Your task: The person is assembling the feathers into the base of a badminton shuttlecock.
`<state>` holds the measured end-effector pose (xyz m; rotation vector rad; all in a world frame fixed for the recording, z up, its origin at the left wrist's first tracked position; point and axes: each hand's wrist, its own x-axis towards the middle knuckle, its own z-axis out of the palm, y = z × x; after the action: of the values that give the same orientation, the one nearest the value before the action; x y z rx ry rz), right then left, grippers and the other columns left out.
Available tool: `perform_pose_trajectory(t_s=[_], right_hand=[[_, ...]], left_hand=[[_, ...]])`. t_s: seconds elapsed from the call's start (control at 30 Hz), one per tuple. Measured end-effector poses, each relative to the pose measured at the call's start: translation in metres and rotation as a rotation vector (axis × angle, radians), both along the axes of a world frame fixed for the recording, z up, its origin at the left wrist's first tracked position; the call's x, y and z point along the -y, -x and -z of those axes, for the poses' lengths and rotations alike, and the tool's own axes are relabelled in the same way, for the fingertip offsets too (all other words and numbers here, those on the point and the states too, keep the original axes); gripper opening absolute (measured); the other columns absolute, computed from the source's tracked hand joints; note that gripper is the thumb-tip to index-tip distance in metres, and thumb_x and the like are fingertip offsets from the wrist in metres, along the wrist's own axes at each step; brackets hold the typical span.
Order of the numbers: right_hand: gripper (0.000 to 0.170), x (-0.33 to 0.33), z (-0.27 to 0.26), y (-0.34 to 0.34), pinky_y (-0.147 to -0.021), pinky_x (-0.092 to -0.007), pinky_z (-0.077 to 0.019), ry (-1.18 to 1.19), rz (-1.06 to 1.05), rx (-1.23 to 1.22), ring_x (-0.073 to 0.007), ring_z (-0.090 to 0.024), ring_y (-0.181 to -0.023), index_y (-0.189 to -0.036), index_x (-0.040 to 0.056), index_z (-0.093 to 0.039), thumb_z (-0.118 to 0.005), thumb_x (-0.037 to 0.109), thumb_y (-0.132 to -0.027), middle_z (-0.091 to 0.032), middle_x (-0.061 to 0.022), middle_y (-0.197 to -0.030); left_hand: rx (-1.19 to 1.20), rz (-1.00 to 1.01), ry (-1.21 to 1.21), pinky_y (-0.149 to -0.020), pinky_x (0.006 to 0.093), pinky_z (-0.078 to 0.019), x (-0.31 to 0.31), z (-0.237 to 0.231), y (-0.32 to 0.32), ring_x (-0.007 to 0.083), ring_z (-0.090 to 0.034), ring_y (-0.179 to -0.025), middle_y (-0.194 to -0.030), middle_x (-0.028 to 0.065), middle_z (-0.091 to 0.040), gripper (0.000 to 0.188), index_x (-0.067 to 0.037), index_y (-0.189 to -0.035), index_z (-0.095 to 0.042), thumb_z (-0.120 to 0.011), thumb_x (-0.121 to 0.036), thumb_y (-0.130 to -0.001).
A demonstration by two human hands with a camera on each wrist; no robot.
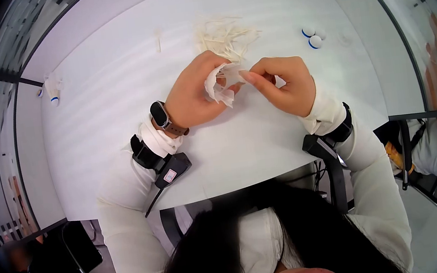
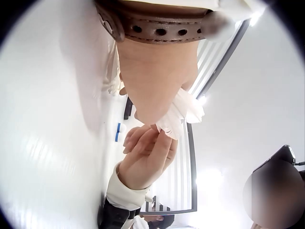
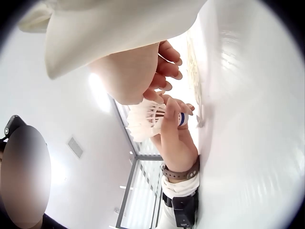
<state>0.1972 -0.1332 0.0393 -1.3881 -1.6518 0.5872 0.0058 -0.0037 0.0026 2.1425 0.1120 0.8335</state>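
Shuttlecock (image 3: 139, 120): hung above the table (image 1: 221, 155).
Left hand (image 1: 192, 93): I gripped its base (image 3: 184, 119).
Right hand (image 1: 289, 85): I pinched its feathers' edge (image 1: 242, 74).
Plucking: seemingly my step; next pull needed a steady base.

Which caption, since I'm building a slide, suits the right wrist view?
The left hand holds a white shuttlecock near its blue band, the right hand at its skirt.
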Motion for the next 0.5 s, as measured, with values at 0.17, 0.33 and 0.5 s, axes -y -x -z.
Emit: perform_pose_trajectory(t_s=[0.17,0.33,0.5], right_hand=[[0.018,-0.0015,0.0014,0.0000,-0.051,-0.0278,-0.0396,0.022,0.000,0.010,-0.0147,-0.047,-0.051,-0.088,0.0017,-0.071,-0.068,0.017,-0.097,-0.056,-0.0074,-0.063],[0.016,-0.0020,0.0015,-0.0005,-0.051,-0.0271,-0.0397,0.036,-0.003,0.009,-0.0136,-0.047,-0.052,-0.090,0.0016,-0.071,-0.068,0.016,-0.097,-0.057,-0.0068,-0.064],[0.016,-0.0026,0.0008,0.0005,-0.051,-0.0253,-0.0389,0.056,-0.024,-0.050,-0.0100,-0.046,-0.054,-0.092,0.0010,-0.072,-0.068,0.016,-0.097,-0.058,-0.0045,-0.064]], left_hand=[[-0.035,-0.005,0.033,-0.070,0.0317,-0.0489,0.0006,-0.0018,0.0015,0.0197,-0.058,-0.079,-0.097,0.0068,-0.059,0.039,-0.006,-0.115,-0.060,-0.075,-0.009,-0.079],[-0.079,-0.013,0.062,-0.075,0.0309,-0.0478,0.0007,-0.0020,0.0043,0.0196,-0.059,-0.084,-0.099,0.0065,-0.061,0.034,-0.004,-0.113,-0.061,-0.072,-0.007,-0.081],[-0.054,-0.026,0.056,-0.072,0.0302,-0.0468,0.0021,-0.0025,0.0034,0.0183,-0.058,-0.081,-0.098,0.0062,-0.060,0.033,-0.005,-0.111,-0.061,-0.072,-0.006,-0.080]])
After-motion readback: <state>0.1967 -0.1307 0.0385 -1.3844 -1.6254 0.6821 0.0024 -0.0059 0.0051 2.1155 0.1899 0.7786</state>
